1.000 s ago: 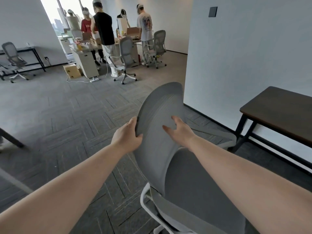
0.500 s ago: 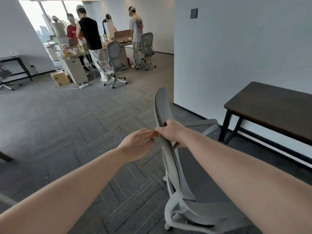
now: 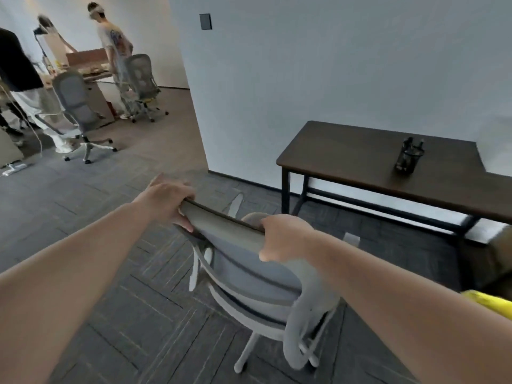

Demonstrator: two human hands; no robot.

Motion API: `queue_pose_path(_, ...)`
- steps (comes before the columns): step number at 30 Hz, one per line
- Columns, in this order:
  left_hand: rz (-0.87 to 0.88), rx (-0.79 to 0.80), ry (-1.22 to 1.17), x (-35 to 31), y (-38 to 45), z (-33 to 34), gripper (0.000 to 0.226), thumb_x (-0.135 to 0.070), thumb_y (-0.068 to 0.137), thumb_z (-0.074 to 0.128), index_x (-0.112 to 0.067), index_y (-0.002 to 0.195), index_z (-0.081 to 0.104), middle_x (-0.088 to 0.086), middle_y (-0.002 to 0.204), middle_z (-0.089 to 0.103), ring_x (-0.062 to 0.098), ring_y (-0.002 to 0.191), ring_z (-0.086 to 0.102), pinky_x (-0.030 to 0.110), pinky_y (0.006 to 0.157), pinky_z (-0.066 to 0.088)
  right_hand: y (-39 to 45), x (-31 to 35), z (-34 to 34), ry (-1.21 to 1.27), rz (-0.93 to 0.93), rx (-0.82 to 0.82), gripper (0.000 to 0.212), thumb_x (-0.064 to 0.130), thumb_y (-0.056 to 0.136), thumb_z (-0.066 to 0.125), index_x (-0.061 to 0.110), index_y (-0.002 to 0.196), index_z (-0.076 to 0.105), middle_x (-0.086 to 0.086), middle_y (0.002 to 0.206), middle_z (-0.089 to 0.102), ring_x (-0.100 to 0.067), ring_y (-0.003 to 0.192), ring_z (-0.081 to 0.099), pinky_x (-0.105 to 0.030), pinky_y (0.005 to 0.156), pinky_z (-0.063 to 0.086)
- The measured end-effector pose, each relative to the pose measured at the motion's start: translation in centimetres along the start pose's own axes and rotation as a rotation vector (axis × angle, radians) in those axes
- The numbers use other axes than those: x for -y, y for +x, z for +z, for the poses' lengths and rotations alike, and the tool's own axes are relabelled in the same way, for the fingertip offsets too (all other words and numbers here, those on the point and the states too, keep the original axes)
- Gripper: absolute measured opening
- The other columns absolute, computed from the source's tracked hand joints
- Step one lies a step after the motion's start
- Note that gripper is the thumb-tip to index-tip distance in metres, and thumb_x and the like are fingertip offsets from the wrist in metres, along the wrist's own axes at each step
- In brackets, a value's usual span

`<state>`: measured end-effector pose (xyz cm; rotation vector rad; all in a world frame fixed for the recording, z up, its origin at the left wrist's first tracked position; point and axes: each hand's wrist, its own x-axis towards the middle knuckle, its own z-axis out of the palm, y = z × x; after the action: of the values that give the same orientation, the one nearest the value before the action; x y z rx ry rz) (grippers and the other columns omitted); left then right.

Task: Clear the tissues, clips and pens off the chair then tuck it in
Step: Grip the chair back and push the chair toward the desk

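A grey mesh office chair point(image 3: 249, 275) stands on the carpet in front of me, its back toward me and its seat facing the dark wooden desk point(image 3: 354, 159). My left hand point(image 3: 169, 198) grips the left end of the backrest's top edge. My right hand point(image 3: 285, 234) grips the right end of the same edge. On the desk stands a black mesh pen holder point(image 3: 408, 159) with pens in it. The chair's seat is hidden behind the backrest. No tissues or clips show.
A white wall corner point(image 3: 194, 106) rises left of the desk. At the far left, people point(image 3: 116, 48) stand by other grey chairs point(image 3: 80, 112) and tables. Something yellow point(image 3: 487, 303) shows at the right edge. Grey carpet point(image 3: 83, 212) spreads to the left.
The chair has swung round from side-on so its back faces me and its seat faces the desk. Both hands moved to the top edge's two ends. The view turned right, showing the pen holder.
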<state>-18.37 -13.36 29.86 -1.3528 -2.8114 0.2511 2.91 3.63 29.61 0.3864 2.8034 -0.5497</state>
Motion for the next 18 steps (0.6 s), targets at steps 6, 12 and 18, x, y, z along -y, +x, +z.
queue_pose_path(6, 0.128, -0.029, -0.004, -7.3, 0.8, -0.9, 0.051, -0.056, 0.059, 0.08, -0.017, 0.086, 0.063, -0.008, 0.075, 0.056, 0.014, 0.073, 0.051, 0.028, 0.065, 0.036, -2.7, -8.3, -2.2, -0.115, 0.041, -0.049, 0.039, 0.033, 0.078, 0.068, 0.017, 0.113, 0.06, 0.004, 0.088, 0.057, -0.021, 0.091, 0.061, -0.039, 0.081, 0.055)
queue_pose_path(12, 0.138, -0.014, -0.006, -12.8, 2.3, -1.9, 0.044, -0.053, 0.064, 0.077, -0.022, 0.077, 0.05, -0.005, 0.077, 0.057, 0.021, 0.083, 0.062, 0.029, 0.066, 0.038, -3.6, -13.7, -3.2, -0.138, 0.055, -0.09, 0.054, 0.04, 0.078, 0.071, 0.015, 0.124, 0.057, 0.001, 0.111, 0.064, -0.022, 0.106, 0.06, -0.028, 0.075, 0.045)
queue_pose_path(18, 0.152, -0.021, 0.018, -18.5, 4.7, -3.1, 0.045, -0.058, 0.066, 0.072, -0.021, 0.091, 0.062, -0.006, 0.081, 0.061, 0.021, 0.08, 0.059, 0.03, 0.067, 0.045, -5.6, -19.1, -4.4, -0.145, 0.128, -0.13, 0.044, 0.043, 0.075, 0.073, 0.02, 0.111, 0.062, 0.009, 0.085, 0.056, -0.019, 0.087, 0.058, -0.033, 0.076, 0.052)
